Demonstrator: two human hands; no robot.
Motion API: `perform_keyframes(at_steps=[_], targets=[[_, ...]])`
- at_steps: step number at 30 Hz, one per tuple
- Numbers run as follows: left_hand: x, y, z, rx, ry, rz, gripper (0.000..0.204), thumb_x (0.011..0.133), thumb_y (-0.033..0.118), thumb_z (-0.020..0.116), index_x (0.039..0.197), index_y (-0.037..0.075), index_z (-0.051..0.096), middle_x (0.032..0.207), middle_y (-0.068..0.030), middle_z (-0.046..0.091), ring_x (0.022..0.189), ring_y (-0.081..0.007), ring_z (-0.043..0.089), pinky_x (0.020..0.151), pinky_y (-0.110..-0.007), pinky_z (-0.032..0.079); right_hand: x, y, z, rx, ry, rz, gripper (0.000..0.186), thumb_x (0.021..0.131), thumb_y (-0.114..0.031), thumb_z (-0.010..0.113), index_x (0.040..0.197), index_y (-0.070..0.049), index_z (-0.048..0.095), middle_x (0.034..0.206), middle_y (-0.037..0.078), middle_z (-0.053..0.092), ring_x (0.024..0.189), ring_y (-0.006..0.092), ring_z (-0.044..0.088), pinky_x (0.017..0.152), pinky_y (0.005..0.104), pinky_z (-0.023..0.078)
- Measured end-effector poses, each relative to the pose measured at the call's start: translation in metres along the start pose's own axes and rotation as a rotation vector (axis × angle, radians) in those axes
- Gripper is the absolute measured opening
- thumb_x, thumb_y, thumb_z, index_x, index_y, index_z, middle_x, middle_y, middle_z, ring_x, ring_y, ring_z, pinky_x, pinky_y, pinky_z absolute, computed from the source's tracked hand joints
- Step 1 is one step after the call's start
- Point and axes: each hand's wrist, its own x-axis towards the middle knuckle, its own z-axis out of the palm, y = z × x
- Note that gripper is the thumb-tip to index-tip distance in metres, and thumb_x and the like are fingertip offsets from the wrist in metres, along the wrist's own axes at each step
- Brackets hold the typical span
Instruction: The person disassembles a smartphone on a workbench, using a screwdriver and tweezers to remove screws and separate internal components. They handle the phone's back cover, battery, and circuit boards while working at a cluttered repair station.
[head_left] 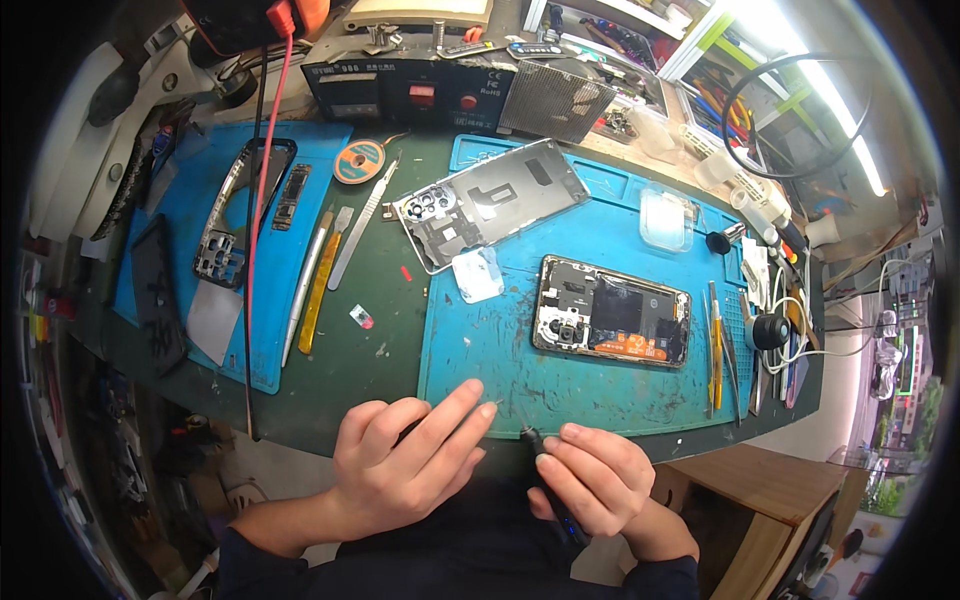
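My right hand [598, 480] is wrapped round a black pen-shaped electric tool [572, 527] with small blue lights. Its narrow tip points up and away, over the front edge of the blue work mat [470, 385]. My left hand [410, 460] is closed just left of that tip, thumb and fingers drawn together. A thin sliver shows by its fingertips and something dark between the fingers; what it is I cannot tell. Beyond my hands lies an opened phone [612, 312] with its battery and camera block exposed. A detached phone back panel [495, 200] lies tilted behind it.
On the left mat are a bare phone frame [215, 250], a small circuit part [291, 197] and a black cover [157, 290]. Tweezers [365, 220] and a solder wire spool [359, 161] lie nearby. A red cable [265, 190] hangs across. A black machine [410, 95] stands behind.
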Motion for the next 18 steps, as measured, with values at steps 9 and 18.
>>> perform_keyframes(at_steps=[9, 18], targets=[[0.0002, 0.001, 0.0009, -0.02, 0.0, -0.035, 0.034, 0.093, 0.026, 0.078, 0.125, 0.018, 0.085, 0.137, 0.0067, 0.078, 0.104, -0.0142, 0.056, 0.09, -0.031, 0.044, -0.0008, 0.0036, -0.0062, 0.018, -0.086, -0.056, 0.031, 0.103, -0.038, 0.081, 0.111, -0.008, 0.084, 0.108, 0.008, 0.084, 0.102, 0.0231, 0.083, 0.09, 0.0354, 0.067], [0.0005, 0.0001, 0.0033, -0.031, 0.023, -0.01, 0.033, 0.091, 0.024, 0.077, 0.121, 0.014, 0.087, 0.138, 0.0005, 0.078, 0.101, -0.0178, 0.055, 0.087, -0.034, 0.045, 0.0014, 0.0058, -0.0071, 0.056, -0.106, -0.05, 0.032, 0.104, -0.036, 0.08, 0.112, -0.005, 0.083, 0.108, 0.01, 0.084, 0.1, 0.0242, 0.083, 0.088, 0.0357, 0.068]])
